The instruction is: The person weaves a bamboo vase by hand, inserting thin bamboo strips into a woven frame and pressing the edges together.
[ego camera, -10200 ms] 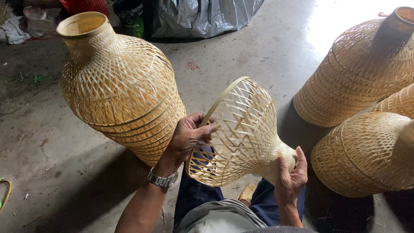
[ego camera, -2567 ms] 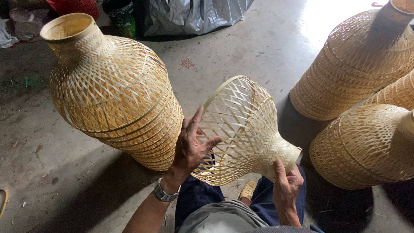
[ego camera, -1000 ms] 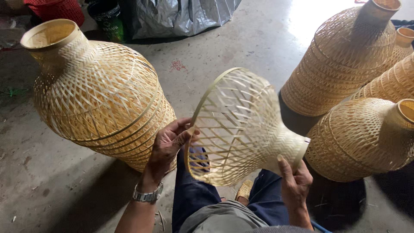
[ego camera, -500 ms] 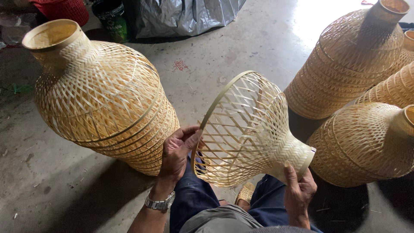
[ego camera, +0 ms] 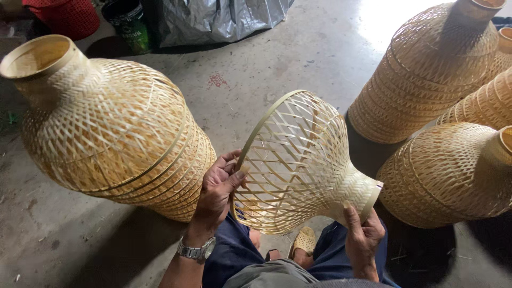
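Bamboo strips, pale and openly woven, are forming the small bell-shaped lampshade (ego camera: 298, 160) that the person is holding above the knees, over the concrete floor (ego camera: 277, 58). Its long axis is lying tilted: the wide hooped mouth is pointing up and left, the narrow neck down and right. The left hand (ego camera: 218, 189) is sitting at the mouth, fingers (ego camera: 232, 181) closed on the rim hoop, thumb inside the weave. The right hand (ego camera: 362, 237) is cupping the neck from below, fingers wrapped on its collar. Left of the lampshade, just beside the left hand, a large finished woven vase shape (ego camera: 106, 122) is standing; right of it, more woven shades (ego camera: 448, 170) are clustering.
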